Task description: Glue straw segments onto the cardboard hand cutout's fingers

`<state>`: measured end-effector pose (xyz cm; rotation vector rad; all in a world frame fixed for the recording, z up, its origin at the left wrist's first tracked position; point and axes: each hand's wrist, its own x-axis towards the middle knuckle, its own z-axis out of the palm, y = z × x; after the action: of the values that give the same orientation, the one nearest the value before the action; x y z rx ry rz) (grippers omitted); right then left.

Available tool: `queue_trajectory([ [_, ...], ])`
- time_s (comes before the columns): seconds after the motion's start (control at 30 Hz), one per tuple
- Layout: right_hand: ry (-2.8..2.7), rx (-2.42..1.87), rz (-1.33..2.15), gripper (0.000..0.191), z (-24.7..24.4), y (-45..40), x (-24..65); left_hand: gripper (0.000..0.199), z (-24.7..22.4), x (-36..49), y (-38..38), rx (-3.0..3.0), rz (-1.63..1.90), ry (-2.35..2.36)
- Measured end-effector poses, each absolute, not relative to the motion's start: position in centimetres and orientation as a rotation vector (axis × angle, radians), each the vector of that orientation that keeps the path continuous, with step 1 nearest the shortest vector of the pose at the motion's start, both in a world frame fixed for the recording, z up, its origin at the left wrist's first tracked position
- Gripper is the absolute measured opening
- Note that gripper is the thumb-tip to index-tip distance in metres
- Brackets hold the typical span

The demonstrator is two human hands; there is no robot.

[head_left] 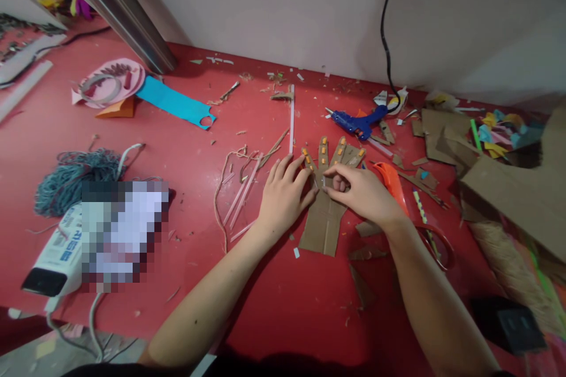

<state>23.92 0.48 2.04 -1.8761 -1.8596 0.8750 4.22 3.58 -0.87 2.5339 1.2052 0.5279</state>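
A brown cardboard hand cutout (325,221) lies on the red table, its fingers pointing away from me and dotted with small orange pieces. My left hand (285,191) rests at its left edge, fingers bent, thumb and forefinger close together on the palm area. Over the palm, my right hand (360,188) pinches a small clear piece (324,181), perhaps a bit of straw, between thumb and forefinger. Beyond the cutout sits a blue hot glue gun (358,122). Orange-handled scissors (391,185) lie partly behind my right forearm.
Pink straws (242,194) and twine (217,203) lie left of my hands. Farther left are grey-green yarn (66,179), a white power bank (66,247) and a blue strip (174,103). Cardboard sheets (508,188) crowd the right side. A metal pole (128,12) stands at back left.
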Motion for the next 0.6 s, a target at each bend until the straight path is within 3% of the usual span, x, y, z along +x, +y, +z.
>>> queue_trajectory([
  [0.6,-1.930,-1.852,0.868,0.016,2.54,0.51,24.03,0.034,-1.03,4.19,3.61,2.538,0.534,1.208],
])
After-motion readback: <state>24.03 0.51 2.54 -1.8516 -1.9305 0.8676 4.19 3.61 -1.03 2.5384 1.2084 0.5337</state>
